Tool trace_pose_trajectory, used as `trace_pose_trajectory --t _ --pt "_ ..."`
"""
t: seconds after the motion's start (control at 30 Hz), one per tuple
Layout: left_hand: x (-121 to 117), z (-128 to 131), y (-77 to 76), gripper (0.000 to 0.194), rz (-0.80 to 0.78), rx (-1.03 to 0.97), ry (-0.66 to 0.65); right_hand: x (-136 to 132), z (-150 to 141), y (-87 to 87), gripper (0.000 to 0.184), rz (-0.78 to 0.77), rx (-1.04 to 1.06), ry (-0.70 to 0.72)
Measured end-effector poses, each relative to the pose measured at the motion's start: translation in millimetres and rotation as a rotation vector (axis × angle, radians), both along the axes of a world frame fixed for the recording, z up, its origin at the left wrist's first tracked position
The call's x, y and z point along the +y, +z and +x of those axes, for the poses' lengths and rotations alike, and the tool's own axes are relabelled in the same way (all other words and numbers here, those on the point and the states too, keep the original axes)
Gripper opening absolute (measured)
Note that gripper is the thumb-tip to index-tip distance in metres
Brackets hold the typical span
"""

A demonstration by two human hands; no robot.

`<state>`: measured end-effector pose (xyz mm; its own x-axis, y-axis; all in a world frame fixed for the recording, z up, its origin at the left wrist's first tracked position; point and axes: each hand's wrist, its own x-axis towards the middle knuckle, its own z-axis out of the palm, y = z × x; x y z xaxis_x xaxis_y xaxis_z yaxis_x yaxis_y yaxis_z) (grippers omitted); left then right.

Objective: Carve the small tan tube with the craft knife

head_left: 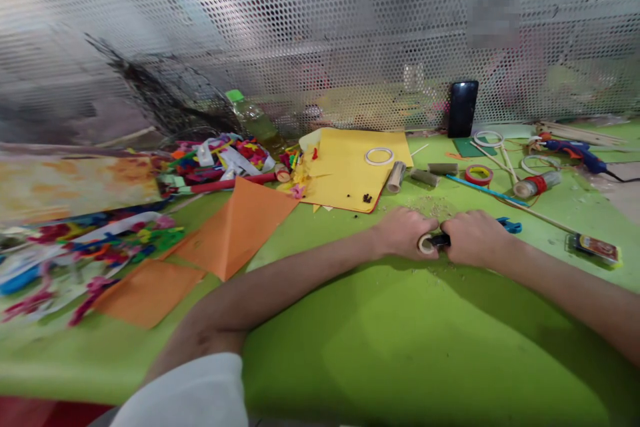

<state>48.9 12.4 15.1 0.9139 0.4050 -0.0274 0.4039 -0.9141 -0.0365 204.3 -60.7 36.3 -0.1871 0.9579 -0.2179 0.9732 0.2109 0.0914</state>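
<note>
My left hand [405, 232] is closed around a short pale wooden cylinder [426, 244] whose round end shows between my hands. My right hand [475, 238] is closed on a tool with a dark part [441, 240] against the cylinder and a blue handle end [510, 224] sticking out to the right. Both hands rest on the green table cover [400, 340]. Fine sawdust [425, 206] lies just behind them.
Yellow paper [345, 170] with a tape ring [379, 156] lies behind, next to cut wooden cylinders [396, 177]. Orange paper [235, 227] and colourful scraps [100, 247] fill the left. A phone [462, 108] leans on the perforated metal screen; red tape [479, 175], a glue gun [575, 150], a small box [597, 248] lie right.
</note>
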Motion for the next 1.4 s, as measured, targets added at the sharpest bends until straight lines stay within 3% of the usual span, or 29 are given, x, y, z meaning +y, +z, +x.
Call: trace_pose_trajectory --t 0.6,1.13,1.4 --pt "2 -5 -1.3 0.037 -0.02 -0.033 -0.011 -3 15 6.1 0.03 0.002 -0.038 0.057" --pt "5 -4 -3.8 0.037 -0.036 -0.063 -0.029 5 12 -3.6 0.029 0.008 -0.006 0.053" --pt "5 -2 -2.9 0.038 -0.045 -0.059 -0.015 5 6 0.2 0.029 -0.001 -0.004 0.032"
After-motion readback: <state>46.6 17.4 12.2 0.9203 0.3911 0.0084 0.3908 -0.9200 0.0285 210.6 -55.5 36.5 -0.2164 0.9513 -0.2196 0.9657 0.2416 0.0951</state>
